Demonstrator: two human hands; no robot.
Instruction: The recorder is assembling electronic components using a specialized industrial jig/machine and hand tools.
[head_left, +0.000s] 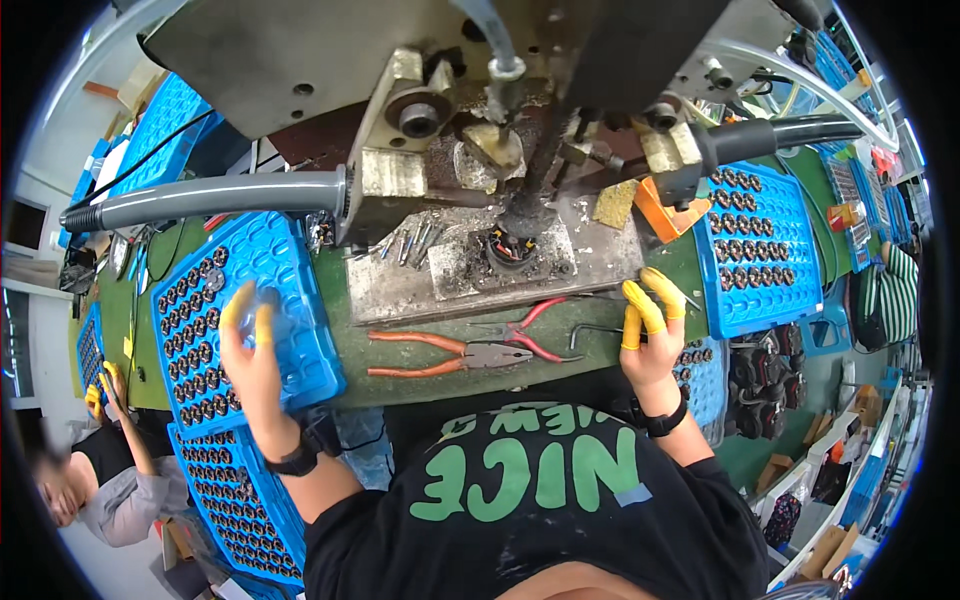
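— So, what's the left grip [250, 358] doing? I'm on the head feed.
— I've got it over the blue tray on the left [325, 372], beside the dark round parts [212, 318] standing in rows. Thumb and finger wide apart, yellow covers on the tips. Contact with the tray: can't tell, blurry there.
— Right grip [654, 342]?
— Fingers pointing up, loosely bent, narrow gaps between them, yellow tips too. Just beside the front right corner of the steel base plate [600, 262]. Touching or not, I can't tell.
— Where's the workpiece?
— One round part [512, 247] sits in the fixture on the base plate, right under the press tooling. Rest are in trays: left one, another blue tray [745, 314] at the right, and a third blue tray [292, 535] lower left, below tabletop level.
— Between the grips?
— On the green tabletop [682, 262], in front of the plate: orange-handled pliers [468, 356] lying crosswise, red-handled pliers [515, 330] just behind, a hex key [600, 329] nearest my right.
— Further out?
— Small metal pins on the plate's left, yellow sponge [614, 204] and an orange holder [668, 212] at its right. Grey-sleeved lever [220, 198] sticks out left. Far left, a co-worker [130, 500] with yellow fingertips near another tray.
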